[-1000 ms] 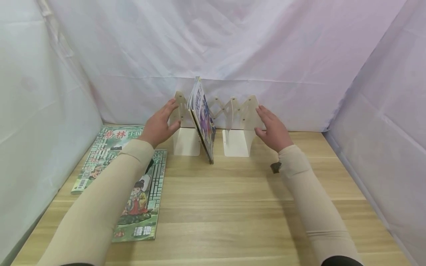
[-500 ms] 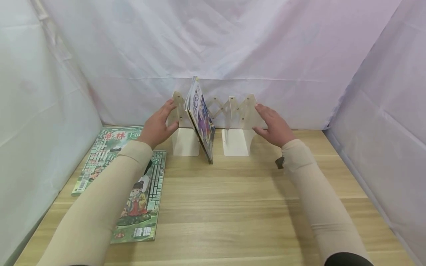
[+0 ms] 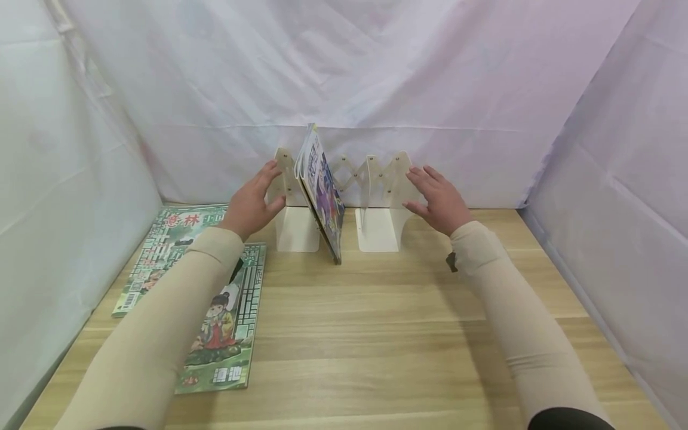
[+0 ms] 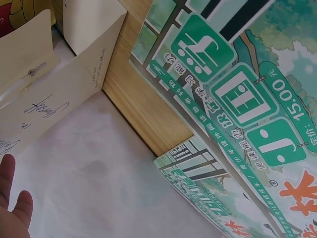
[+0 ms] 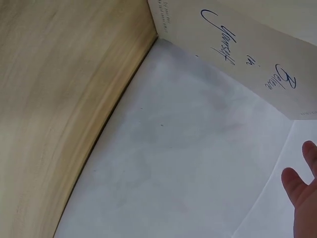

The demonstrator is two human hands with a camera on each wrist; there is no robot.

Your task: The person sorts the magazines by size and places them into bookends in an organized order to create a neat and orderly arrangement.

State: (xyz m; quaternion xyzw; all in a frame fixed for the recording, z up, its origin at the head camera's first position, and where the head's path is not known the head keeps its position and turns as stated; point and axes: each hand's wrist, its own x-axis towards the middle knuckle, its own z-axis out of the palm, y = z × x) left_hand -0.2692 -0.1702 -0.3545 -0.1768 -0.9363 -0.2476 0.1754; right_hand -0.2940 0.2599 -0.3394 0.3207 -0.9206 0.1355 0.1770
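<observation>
A cream metal expandable bookend rack (image 3: 378, 230) stands at the back of the table, its crossed lattice partly spread. One book or magazine (image 3: 325, 197) with a purple and blue cover leans to the left inside it, near the left end plate. My left hand (image 3: 251, 203) is at the outer face of that left plate (image 4: 54, 94), fingers extended, fingertips at or touching its edge. On the other side my right hand (image 3: 441, 200) has its fingers extended beside the right end plate (image 5: 237, 54); whether they touch it I cannot tell. Neither hand grips anything.
Two green-covered magazines lie flat on the left, a front one (image 3: 226, 334) and a back one (image 3: 161, 251), partly under my left sleeve (image 3: 145, 334). White cloth (image 3: 376, 65) hangs behind and at both sides of the wooden table (image 3: 376, 334).
Little differs. The whole scene shifts slightly left in the head view. My right-hand fingers have spread a little; the rack and book keep their places relative to each other.
</observation>
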